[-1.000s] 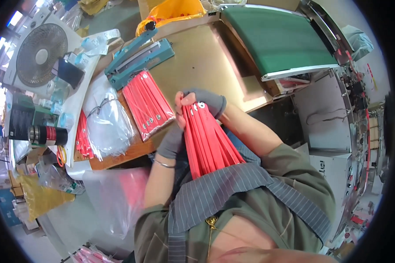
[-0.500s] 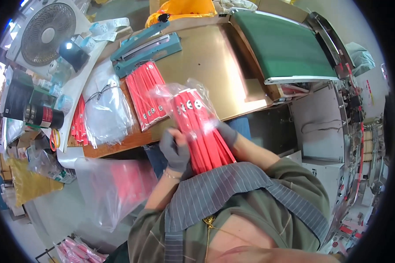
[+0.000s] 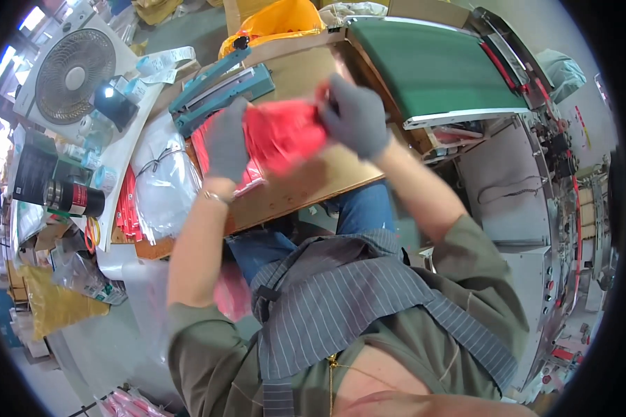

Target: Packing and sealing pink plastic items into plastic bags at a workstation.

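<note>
A bundle of red strips (image 3: pixel 285 135), smeared by motion, is held sideways over the table between my two grey-gloved hands. My left hand (image 3: pixel 228 142) is closed around its left end. On the opposite end my right hand (image 3: pixel 358 115) has its fingers curled against the bundle. Beneath my left hand lies a flat pack of red strips in clear film (image 3: pixel 250 179), partly covered. Just behind it stands a teal bag sealer (image 3: pixel 222 97) with its arm raised.
Clear plastic bags (image 3: pixel 163 177) tied with a cord lie at left, beside more red strips (image 3: pixel 127 205). A white side shelf carries a dark flask (image 3: pixel 74 197) and label rolls, near a fan (image 3: pixel 75 62). A green conveyor belt (image 3: pixel 431 69) stands at the back right.
The bundle has moved from my lap up over the table and turned sideways. Both hands went forward with it, and the right hand now shows fully at its right end.
</note>
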